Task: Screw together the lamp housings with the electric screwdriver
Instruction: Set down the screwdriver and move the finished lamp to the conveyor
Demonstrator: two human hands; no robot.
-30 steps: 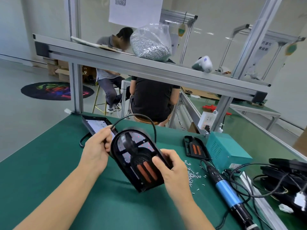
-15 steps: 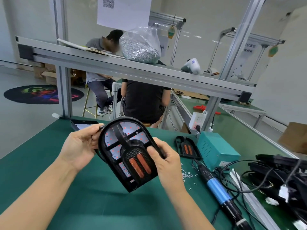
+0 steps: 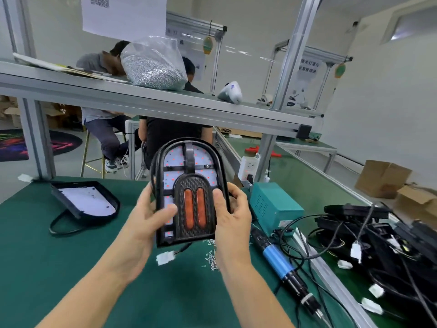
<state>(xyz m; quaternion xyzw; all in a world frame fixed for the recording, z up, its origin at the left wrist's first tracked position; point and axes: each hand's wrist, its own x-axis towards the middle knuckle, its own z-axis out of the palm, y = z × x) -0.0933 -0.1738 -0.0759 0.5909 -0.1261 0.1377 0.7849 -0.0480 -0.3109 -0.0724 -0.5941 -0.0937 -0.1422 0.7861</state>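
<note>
While both the left hand (image 3: 146, 218) and right hand (image 3: 233, 213) pinch the lamp housing (image 3: 189, 192) upright by its edges above the table, its dangling white connector (image 3: 165, 258) could snag the loose screws (image 3: 211, 256).

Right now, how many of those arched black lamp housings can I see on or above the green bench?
2. One lamp housing is held up in both hands; the other housing lies on the bench at far left. The black pile at right may hide more.
</note>
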